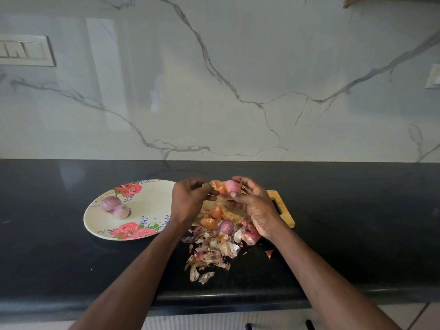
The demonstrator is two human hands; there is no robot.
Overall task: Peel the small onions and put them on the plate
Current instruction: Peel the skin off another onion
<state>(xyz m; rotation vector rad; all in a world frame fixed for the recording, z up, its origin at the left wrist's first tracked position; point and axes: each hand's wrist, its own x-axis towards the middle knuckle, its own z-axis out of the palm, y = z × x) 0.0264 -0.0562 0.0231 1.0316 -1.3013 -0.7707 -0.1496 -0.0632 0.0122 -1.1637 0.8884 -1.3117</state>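
Now right hand (pixel 256 206) grips pink half-peeled onion (pixel 231 186); left hand (pixel 190 198) pinches its papery skin (pixel 216 185).

No legible text, labels, brands, numbers or signs in this view. The plate (pixel 147 206) carries only a printed rose pattern, no lettering. The switch panel (pixel 25 50) on the wall at far left shows pale marks too blurred to read as characters. The cutting board (pixel 284 215) and the worktop (pixel 71 258) bear no markings.
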